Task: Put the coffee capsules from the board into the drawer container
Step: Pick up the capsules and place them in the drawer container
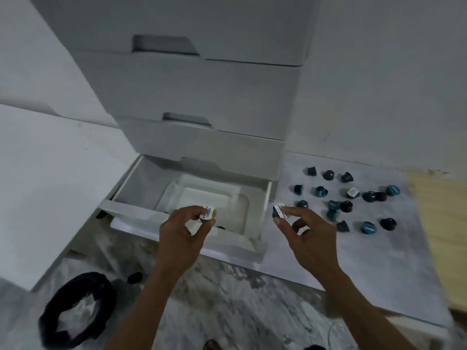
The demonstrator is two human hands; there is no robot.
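A tall grey drawer unit (pixel 192 97) fills the far middle: three drawers shut above, the fourth and lowest drawer (pixel 131 210) pulled out toward us. Inside it sits one clear container (pixel 242 200), square-cornered, its floor mostly bare, with what may be a dark capsule at its near edge, half hidden by the drawer front. To the right lies the pale marbled board (pixel 366 248), its right edge meeting a strip of light wood (pixel 439 223); the board's near half is open surface. Scattered on its far half I count about eighteen coffee capsules (pixel 333 205), small domed cups in dark blue, teal and black, one (pixel 351 192) showing a white foil lid. Most stand apart, a few touch. Near left on the floor, one black-rimmed bag (pixel 78 309). Left hand (pixel 182 236) hovers over the drawer's front edge, pinching a capsule (pixel 207 212) with a white printed lid. Right hand (pixel 308 238) hangs over the gap between drawer and board, pinching a dark capsule (pixel 279 211), white lid toward us.
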